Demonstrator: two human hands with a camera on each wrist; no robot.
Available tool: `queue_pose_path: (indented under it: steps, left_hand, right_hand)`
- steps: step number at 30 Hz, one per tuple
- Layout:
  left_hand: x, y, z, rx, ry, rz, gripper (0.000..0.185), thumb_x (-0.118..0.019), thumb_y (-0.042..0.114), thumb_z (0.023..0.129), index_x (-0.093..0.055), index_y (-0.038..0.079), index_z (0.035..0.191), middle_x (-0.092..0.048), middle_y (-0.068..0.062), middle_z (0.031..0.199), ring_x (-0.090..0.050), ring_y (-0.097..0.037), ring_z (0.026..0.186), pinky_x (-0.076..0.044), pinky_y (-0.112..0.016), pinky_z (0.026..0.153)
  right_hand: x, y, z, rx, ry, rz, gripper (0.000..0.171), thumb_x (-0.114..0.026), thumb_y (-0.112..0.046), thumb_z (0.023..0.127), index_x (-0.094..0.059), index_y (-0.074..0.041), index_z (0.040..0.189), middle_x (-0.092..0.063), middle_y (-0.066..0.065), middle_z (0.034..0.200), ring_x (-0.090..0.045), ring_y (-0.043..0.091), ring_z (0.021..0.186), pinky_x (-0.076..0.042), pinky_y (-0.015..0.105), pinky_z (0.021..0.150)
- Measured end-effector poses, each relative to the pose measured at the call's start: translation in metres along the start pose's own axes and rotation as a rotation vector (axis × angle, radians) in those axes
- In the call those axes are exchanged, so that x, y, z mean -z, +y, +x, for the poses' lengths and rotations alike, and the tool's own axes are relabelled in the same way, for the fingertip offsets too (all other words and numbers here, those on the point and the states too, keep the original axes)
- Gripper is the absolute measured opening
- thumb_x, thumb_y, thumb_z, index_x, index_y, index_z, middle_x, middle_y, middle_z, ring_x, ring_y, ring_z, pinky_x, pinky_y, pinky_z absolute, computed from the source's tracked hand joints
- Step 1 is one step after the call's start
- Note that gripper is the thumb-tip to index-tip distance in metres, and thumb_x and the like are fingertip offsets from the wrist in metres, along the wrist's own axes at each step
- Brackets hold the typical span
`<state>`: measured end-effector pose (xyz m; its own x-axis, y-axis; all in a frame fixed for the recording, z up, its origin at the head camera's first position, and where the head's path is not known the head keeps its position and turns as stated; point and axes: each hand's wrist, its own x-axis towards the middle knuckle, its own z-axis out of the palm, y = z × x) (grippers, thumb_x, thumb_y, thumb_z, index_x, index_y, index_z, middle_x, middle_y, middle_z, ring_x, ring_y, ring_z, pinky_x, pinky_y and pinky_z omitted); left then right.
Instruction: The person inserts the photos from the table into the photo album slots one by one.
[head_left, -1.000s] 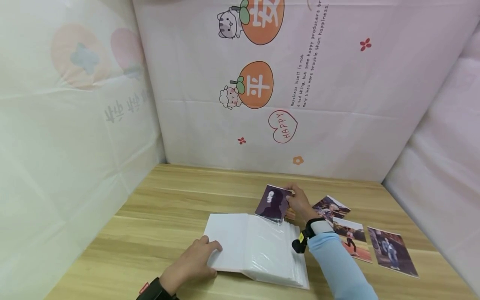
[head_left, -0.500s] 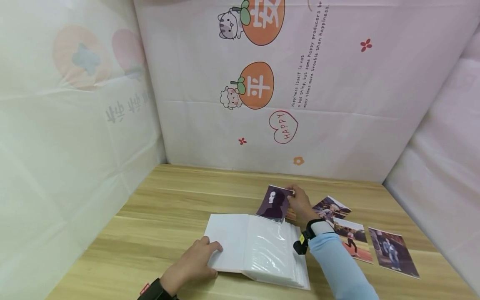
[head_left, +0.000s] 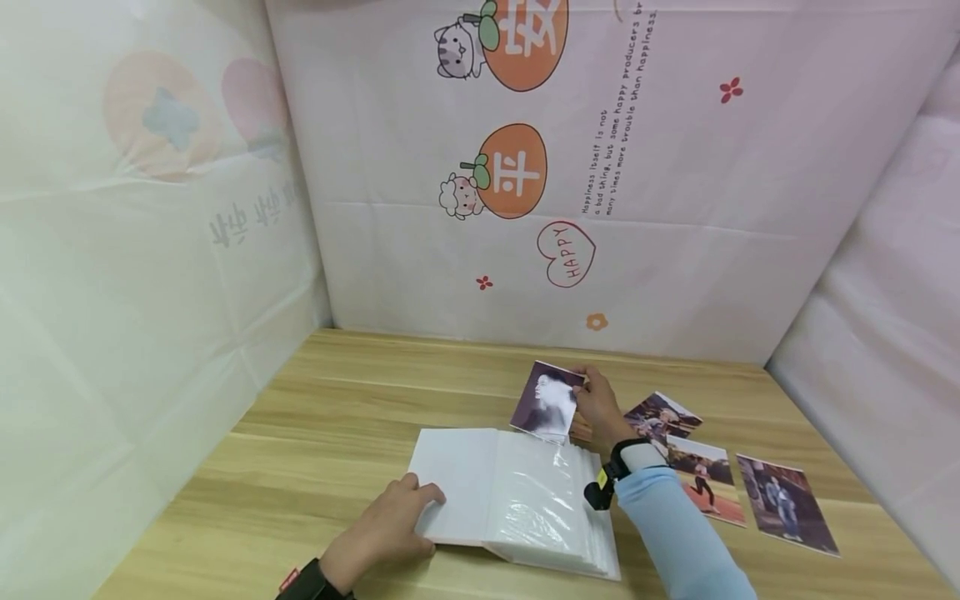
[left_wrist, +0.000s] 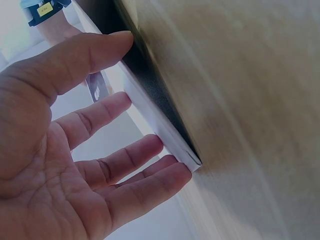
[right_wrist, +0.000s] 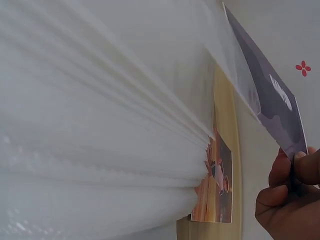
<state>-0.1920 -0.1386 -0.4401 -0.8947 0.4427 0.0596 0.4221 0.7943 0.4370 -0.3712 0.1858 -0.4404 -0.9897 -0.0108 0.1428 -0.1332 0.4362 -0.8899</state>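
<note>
A white photo album (head_left: 453, 483) lies opened on the wooden table, with a clear plastic pocket (head_left: 536, 500) on its right side. My left hand (head_left: 390, 521) rests on the album's left cover; in the left wrist view, its extended fingers (left_wrist: 142, 150) touch the white cover edge (left_wrist: 170, 132). At the album's far edge my right hand (head_left: 600, 404) pinches a dark portrait photo (head_left: 536, 396) by its right side. The right wrist view shows the photo (right_wrist: 267, 95) tilted, its lower part behind clear film (right_wrist: 230, 60). Light glares off its surface in the head view.
Right of the album lie a tilted photo (head_left: 663, 414), a photo of a runner (head_left: 705, 479) and a photo of a standing person (head_left: 787, 504). Another photo (right_wrist: 220, 185) lies behind the album pages. White printed cloth (head_left: 390, 267) surrounds the table (head_left: 300, 467).
My right hand has raised and tilted the portrait photo slightly, and a white glare now covers part of it. The left hand and the album stay in place.
</note>
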Motion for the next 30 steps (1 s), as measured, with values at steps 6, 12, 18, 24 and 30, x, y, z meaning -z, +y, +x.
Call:
queue_pose_path:
  steps: [6,12,18,24,30]
  left_hand:
    - [-0.001,-0.0005,-0.0005,-0.009,0.002,0.001,0.05,-0.082,0.018,0.062,-0.063,0.011,0.107,-0.044,0.001,0.087,-0.042,-0.016,0.075,-0.04,-0.029,0.063]
    - [-0.002,-0.0009,-0.0008,-0.003,0.002,0.005,0.05,-0.081,0.018,0.061,-0.063,0.011,0.107,-0.044,0.001,0.086,-0.042,-0.016,0.075,-0.04,-0.029,0.063]
    - [-0.0009,0.0005,-0.0015,-0.002,0.003,0.003,0.05,-0.081,0.018,0.061,-0.063,0.011,0.107,-0.043,0.001,0.086,-0.042,-0.017,0.075,-0.04,-0.029,0.063]
    - [-0.0009,0.0004,-0.0015,0.002,0.001,0.005,0.049,-0.081,0.018,0.061,-0.063,0.011,0.107,-0.043,0.001,0.086,-0.042,-0.017,0.075,-0.04,-0.029,0.064]
    - [-0.0011,-0.0008,-0.0016,0.004,0.001,0.004,0.049,-0.081,0.018,0.062,-0.063,0.011,0.107,-0.043,0.001,0.086,-0.042,-0.016,0.075,-0.04,-0.029,0.064]
  right_hand:
    - [-0.0009,0.0016,0.0003,0.011,-0.009,0.001,0.032,-0.042,0.007,0.09,-0.048,0.002,0.12,-0.049,0.013,0.073,-0.049,0.02,0.061,-0.043,0.029,0.055]
    - [-0.0024,0.0044,0.001,0.002,0.0,-0.07,0.031,-0.044,0.007,0.09,-0.05,0.001,0.119,-0.051,0.012,0.073,-0.05,0.02,0.062,-0.043,0.029,0.054]
    - [-0.0027,0.0015,-0.0011,-0.024,0.012,-0.11,0.032,-0.042,0.005,0.092,-0.048,-0.001,0.123,-0.054,0.015,0.085,-0.053,0.023,0.07,-0.044,0.03,0.057]
    - [-0.003,0.0034,-0.001,-0.022,-0.002,-0.089,0.031,-0.041,0.005,0.093,-0.048,-0.001,0.123,-0.055,0.016,0.089,-0.054,0.023,0.071,-0.045,0.03,0.058]
    - [-0.0018,0.0029,-0.0026,0.002,0.003,-0.039,0.032,-0.041,0.005,0.091,-0.048,-0.001,0.122,-0.054,0.017,0.084,-0.054,0.023,0.067,-0.047,0.036,0.058]
